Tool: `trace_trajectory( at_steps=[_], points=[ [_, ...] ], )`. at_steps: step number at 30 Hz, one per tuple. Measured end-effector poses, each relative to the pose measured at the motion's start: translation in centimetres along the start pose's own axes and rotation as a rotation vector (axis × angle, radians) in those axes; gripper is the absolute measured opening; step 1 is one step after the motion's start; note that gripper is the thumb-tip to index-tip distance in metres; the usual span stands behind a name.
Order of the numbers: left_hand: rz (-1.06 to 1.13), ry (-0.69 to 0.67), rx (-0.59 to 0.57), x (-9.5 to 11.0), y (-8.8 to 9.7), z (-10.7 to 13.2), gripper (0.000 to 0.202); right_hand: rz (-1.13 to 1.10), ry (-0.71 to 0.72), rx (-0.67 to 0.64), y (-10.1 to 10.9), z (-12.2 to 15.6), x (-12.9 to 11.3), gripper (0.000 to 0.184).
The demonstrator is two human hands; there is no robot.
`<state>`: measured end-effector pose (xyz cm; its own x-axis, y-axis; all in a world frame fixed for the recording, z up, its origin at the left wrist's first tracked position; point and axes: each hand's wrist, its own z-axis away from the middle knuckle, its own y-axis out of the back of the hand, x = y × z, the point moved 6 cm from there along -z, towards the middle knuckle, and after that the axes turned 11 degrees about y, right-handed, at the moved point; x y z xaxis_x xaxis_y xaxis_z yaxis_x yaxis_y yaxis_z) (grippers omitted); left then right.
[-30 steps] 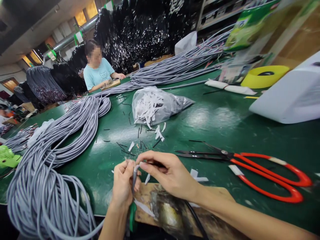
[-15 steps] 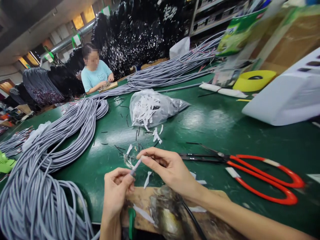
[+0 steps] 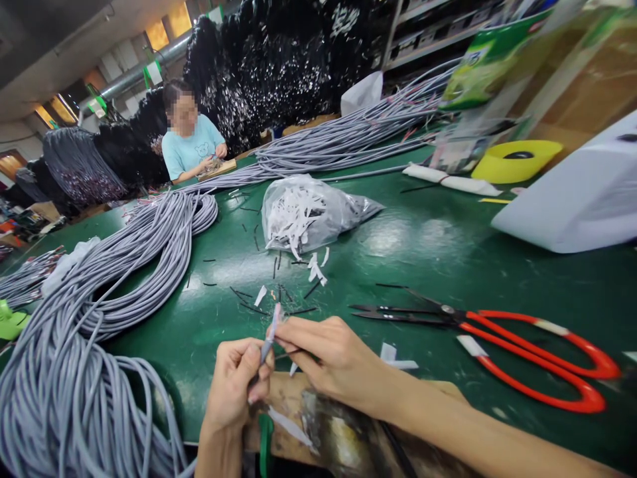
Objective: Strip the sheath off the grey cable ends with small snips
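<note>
My left hand (image 3: pixel 236 382) is closed around a grey cable (image 3: pixel 267 350) whose end points up and away from me. Past the grey jacket, the cable's exposed part is whitish, with small dark and coloured wire tips at its top. My right hand (image 3: pixel 331 352) is pinched against the right side of this exposed part. What lies between its fingertips is mostly hidden; a thin strand shows just below them. Under the hands is a worn wooden board (image 3: pixel 286 388), carrying a dark, grimy lump with a yellowish patch (image 3: pixel 343 435) and a white paper strip (image 3: pixel 291 425).
Red-handled scissors (image 3: pixel 450 313) lie at right, blades toward my hands. A clear bag of white scraps (image 3: pixel 318 212) sits ahead, with black offcuts around it. Coiled grey cables (image 3: pixel 144 265) fill the left. A person in a light blue shirt (image 3: pixel 192 147) works across the table.
My right hand has moved from the cable's tip down to its side, nearer my left hand. The cable end now stands more upright, and the loose silvery strands at its left no longer show there.
</note>
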<state>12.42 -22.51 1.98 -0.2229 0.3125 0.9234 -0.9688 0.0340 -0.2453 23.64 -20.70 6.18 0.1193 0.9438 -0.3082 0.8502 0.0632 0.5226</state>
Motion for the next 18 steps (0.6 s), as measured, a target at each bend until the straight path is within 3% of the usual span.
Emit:
trace_trajectory(
  at_steps=[5, 9, 13, 16, 18],
  points=[
    [0.058, -0.093, 0.072, 1.0, 1.4, 0.8, 0.042, 0.207, -0.123, -0.07, 0.7, 0.4, 2.5, 0.029],
    [-0.083, -0.266, 0.317, 2.0, 2.9, 1.7, 0.032, 0.486, -0.294, 0.099, 3.5, 0.5, 3.9, 0.023],
    [-0.327, -0.333, 0.476, 2.3, 2.4, 1.8, 0.029, 0.512, -0.124, 0.186, 4.0, -0.3, 1.4, 0.027],
    [-0.438, -0.381, 0.472, 2.5, 1.3, 1.8, 0.025, 0.48, 0.046, 0.134, 3.0, -0.8, -0.4, 0.028],
    [-0.498, -0.407, 0.439, 2.5, 0.7, 1.7, 0.024, 0.456, 0.084, 0.092, 2.5, -0.9, -0.7, 0.027]
  ],
)
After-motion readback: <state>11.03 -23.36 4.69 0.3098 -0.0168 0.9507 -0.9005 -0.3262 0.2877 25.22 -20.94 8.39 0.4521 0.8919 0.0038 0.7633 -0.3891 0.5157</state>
